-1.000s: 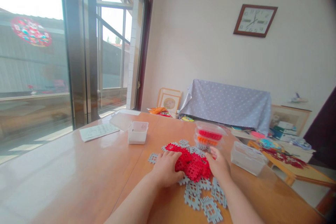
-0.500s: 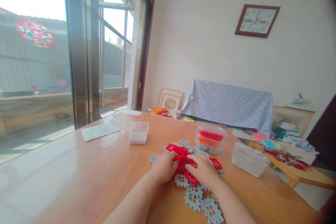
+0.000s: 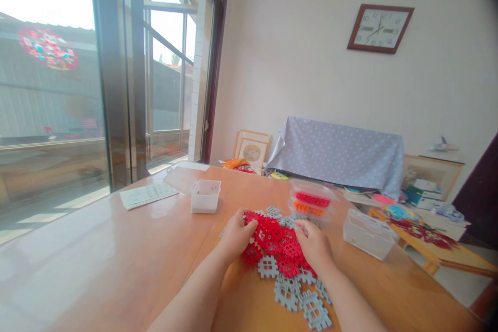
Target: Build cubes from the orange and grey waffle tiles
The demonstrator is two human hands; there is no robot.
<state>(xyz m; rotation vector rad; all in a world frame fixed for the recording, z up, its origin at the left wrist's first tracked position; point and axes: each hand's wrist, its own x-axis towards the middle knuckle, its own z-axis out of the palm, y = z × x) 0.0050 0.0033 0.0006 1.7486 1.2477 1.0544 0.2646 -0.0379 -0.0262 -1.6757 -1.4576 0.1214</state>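
A heap of red square interlocking plastic building pieces [image 3: 274, 236] lies before me on the table, on top of grey notched pieces [image 3: 286, 293] of the same kind. At the heap's left edge is my left hand [image 3: 236, 233], fingers curled around red pieces with the thumb on the near side. My right hand [image 3: 316, 246] is bent around the heap's right side, touching red pieces there; its fingertips are partly hidden. Several grey pieces spread from under the heap toward me, and others [image 3: 273, 212] show behind it.
Stacked clear boxes with red and orange pieces [image 3: 311, 202] stand behind the heap. A translucent bin [image 3: 369, 234] is to the right, a small white box [image 3: 206, 196] to the left. Papers [image 3: 148, 196] lie near the window. A low side table [image 3: 451, 251] stands beyond the right edge.
My hands have moved apart, from the middle of the heap to its left and right sides. The red pieces between them are more exposed and have shifted.
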